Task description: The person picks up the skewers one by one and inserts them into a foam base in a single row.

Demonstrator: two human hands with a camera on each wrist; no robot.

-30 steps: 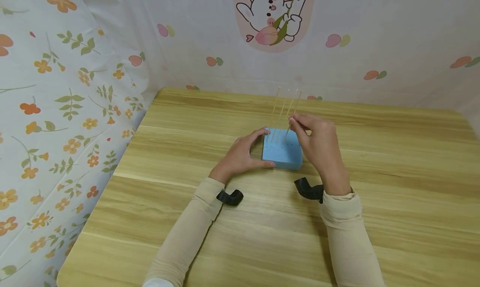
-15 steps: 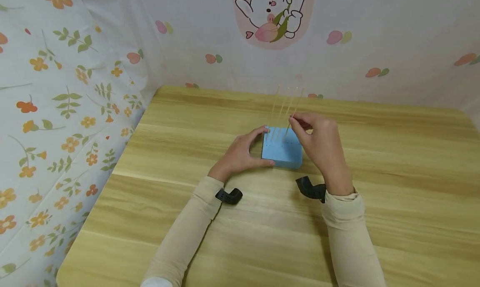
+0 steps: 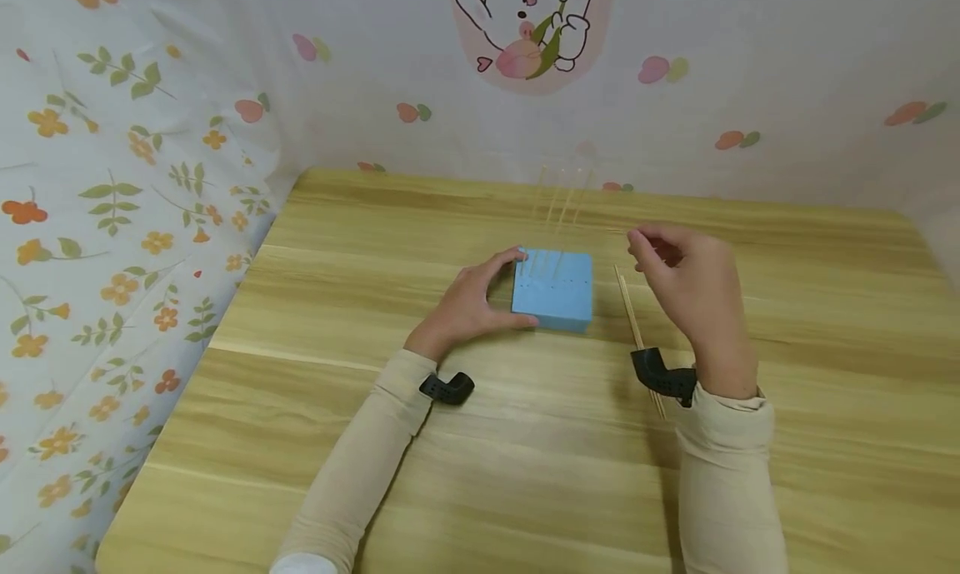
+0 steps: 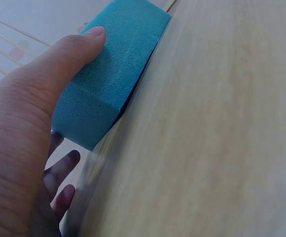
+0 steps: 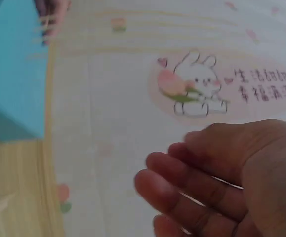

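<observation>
A light blue foam block [image 3: 555, 303] rests on the wooden table, with rows of small holes in its top. Several thin bamboo skewers [image 3: 567, 203] stand upright in it along its left and back part. My left hand [image 3: 467, 309] grips the block from the left, the thumb on its front side, as the left wrist view also shows on the block [image 4: 118, 64]. To the right of the block, my right hand [image 3: 693, 287] is raised over the table with nothing in it. Its fingers [image 5: 157, 190] are loosely bent in the right wrist view.
A few loose skewers [image 3: 629, 311] lie on the table [image 3: 525, 474] beneath the right wrist, partly hidden by the black wrist mount [image 3: 663, 376]. A white patterned cloth [image 3: 360, 91] hangs behind the table, and a floral one [image 3: 142, 241] on the left.
My right hand has let go of the rightmost standing skewer and moved right, away from the block. Loose skewers on the table now show. My left hand keeps its grip.
</observation>
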